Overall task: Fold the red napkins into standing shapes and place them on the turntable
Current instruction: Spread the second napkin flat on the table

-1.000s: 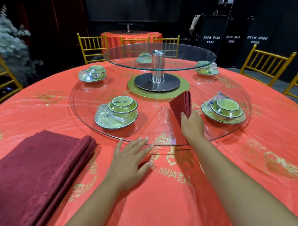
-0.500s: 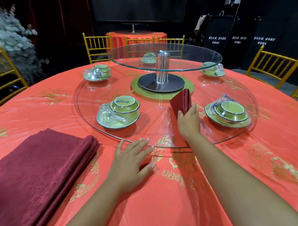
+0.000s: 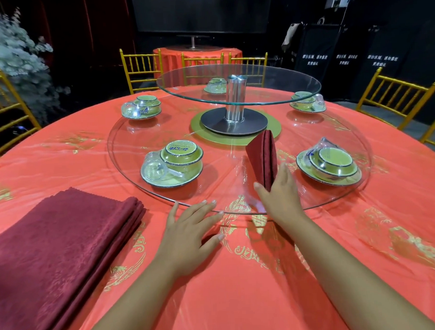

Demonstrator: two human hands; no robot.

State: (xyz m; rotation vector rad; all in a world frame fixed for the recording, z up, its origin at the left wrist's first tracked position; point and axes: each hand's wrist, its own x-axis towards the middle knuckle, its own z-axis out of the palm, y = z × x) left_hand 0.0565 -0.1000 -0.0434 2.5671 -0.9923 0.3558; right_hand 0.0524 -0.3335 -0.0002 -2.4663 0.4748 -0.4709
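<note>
A folded dark red napkin (image 3: 262, 159) stands upright on the lower glass turntable (image 3: 128, 177), between two place settings. My right hand (image 3: 279, 194) grips its near bottom corner, thumb on the left side, fingers on the right. My left hand (image 3: 189, 232) lies flat on the orange tablecloth, fingers spread, fingertips at the turntable's near rim, holding nothing. A stack of flat red napkins (image 3: 56, 252) lies on the table at the near left.
Several wrapped green bowl-and-plate sets (image 3: 173, 164) (image 3: 330, 164) sit around the lower glass. A smaller raised glass tier (image 3: 238, 84) stands on a steel post (image 3: 236, 100) at the centre. Gold chairs (image 3: 394, 97) ring the table.
My right hand has slid lower on the napkin, leaving more of it showing and more upright. The view shifted slightly. My left hand has stayed flat on the cloth.
</note>
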